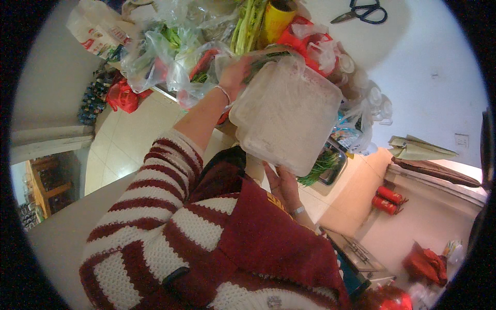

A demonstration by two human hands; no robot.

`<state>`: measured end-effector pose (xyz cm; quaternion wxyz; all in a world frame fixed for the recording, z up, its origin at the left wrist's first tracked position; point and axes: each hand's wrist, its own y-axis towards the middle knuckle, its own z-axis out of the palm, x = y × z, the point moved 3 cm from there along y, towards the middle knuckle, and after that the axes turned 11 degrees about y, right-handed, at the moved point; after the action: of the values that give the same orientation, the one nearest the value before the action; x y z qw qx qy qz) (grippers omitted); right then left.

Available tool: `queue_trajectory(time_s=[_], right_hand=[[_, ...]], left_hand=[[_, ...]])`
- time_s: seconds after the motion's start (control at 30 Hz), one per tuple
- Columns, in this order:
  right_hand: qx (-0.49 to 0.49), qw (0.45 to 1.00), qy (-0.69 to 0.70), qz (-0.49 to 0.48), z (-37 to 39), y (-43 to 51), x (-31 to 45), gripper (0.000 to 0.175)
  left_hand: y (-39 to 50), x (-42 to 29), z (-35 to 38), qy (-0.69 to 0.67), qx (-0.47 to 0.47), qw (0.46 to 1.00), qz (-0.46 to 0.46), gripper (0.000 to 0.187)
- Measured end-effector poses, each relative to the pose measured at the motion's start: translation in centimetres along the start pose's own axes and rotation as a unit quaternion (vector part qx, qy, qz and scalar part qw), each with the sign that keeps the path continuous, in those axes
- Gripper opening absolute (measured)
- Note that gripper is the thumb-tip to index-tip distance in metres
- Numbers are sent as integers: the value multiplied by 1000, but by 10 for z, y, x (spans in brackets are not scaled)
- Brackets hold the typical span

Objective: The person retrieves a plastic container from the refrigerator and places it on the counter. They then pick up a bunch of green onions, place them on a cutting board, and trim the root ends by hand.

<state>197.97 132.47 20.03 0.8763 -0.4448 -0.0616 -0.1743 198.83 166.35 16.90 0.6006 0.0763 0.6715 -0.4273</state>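
In front of me a frosted plastic container (pixel 286 116) is raised, its broad pale face towards me. A second rim shows along its left side, so more than one piece may be stacked. My right hand (pixel 285 186) holds it at the lower edge, the fingers partly hidden beneath. My left hand (pixel 235 77) is by the upper left corner, among clear plastic bags; its fingertips are blurred and covered, so its grip cannot be told. Chopped-looking green leaves (pixel 321 168) lie in a metal tray (pixel 341 170) right of the container.
Clear bags of vegetables (pixel 178 58), celery stalks (pixel 248 31), a yellow cylindrical container (pixel 276 23) and a red bag (pixel 306 46) crowd the far side. Scissors (pixel 362 14) are at the top right. Red fire extinguishers (pixel 387 199) stand on the floor. Bottles (pixel 95 97) are grouped left.
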Motion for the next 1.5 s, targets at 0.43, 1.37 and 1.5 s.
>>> queue_trajectory(time_s=[0.43, 1.37, 1.5], right_hand=[[-87, 916, -318, -230, -120, 44, 94, 23], [-73, 776, -562, -277, -106, 99, 125, 26], [-56, 650, -701, -287, -144, 75, 126, 23]], left_hand=[[-84, 75, -13, 469, -73, 874, 105, 28], [-77, 100, -27, 486, -44, 862, 140, 42], [-114, 93, -38, 475, -112, 838, 246, 34]])
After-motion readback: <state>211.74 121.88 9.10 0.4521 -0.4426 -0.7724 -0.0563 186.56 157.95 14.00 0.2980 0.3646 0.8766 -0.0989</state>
